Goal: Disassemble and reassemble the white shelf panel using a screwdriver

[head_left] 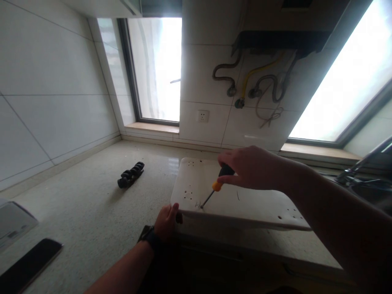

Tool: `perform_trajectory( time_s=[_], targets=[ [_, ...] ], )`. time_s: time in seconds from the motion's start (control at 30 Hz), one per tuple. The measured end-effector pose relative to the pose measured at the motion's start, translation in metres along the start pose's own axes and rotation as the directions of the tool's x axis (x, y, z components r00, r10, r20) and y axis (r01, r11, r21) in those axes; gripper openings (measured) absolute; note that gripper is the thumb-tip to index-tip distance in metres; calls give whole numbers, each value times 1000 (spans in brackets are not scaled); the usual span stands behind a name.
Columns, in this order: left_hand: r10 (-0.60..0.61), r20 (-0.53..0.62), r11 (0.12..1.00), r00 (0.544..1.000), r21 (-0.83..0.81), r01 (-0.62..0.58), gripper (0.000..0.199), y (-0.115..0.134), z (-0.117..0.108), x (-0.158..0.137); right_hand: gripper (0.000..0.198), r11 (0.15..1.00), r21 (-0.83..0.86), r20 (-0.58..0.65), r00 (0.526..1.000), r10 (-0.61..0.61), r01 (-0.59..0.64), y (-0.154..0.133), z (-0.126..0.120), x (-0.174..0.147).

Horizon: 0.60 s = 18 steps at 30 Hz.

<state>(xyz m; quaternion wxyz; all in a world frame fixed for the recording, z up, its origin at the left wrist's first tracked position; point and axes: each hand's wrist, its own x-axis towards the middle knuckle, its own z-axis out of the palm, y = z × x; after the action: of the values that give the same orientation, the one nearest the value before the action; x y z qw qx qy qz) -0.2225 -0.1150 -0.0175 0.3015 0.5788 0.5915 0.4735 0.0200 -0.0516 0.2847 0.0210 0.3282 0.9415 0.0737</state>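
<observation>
A long white panel point(254, 204) with small holes and pencil-like marks lies on the speckled countertop, its near side at the counter's front edge. My right hand point(245, 167) is wrapped round the black and yellow handle of a screwdriver point(217, 186). The shaft slants down to the left, and its tip meets the panel near the front left corner, beside a mark like an "H". My left hand point(166, 218) grips that corner of the panel, thumb on top. Its other fingers are mostly hidden below the edge.
To the left on the countertop point(92, 220) lies a black ribbed object point(131, 175). A dark phone point(33, 261) and a white box point(15, 222) are at the lower left. Hoses point(225, 71) hang above a wall socket point(203, 116). A faucet point(364, 159) stands at the right.
</observation>
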Motion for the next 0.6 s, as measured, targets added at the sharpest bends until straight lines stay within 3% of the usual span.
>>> perform_trajectory(
  time_s=[0.17, 0.4, 0.53, 0.6],
  targets=[
    [6, -1, 1000, 1000, 1, -6, 81, -2, 1, 0, 32, 951, 283, 101, 983, -156, 122, 6, -4, -4],
    [0, 7, 1000, 1000, 10, 0, 82, 1, 0, 0, 39, 999, 18, 20, 999, 29, -30, 2, 0, 4],
    [3, 5, 1000, 1000, 6, -3, 83, -2, 0, 0, 43, 980, 164, 52, 991, -126, 116, 8, -1, -3],
    [4, 4, 1000, 1000, 8, -4, 83, -3, 1, 0, 35, 953, 254, 85, 978, -193, 166, 11, -3, -5]
  ],
)
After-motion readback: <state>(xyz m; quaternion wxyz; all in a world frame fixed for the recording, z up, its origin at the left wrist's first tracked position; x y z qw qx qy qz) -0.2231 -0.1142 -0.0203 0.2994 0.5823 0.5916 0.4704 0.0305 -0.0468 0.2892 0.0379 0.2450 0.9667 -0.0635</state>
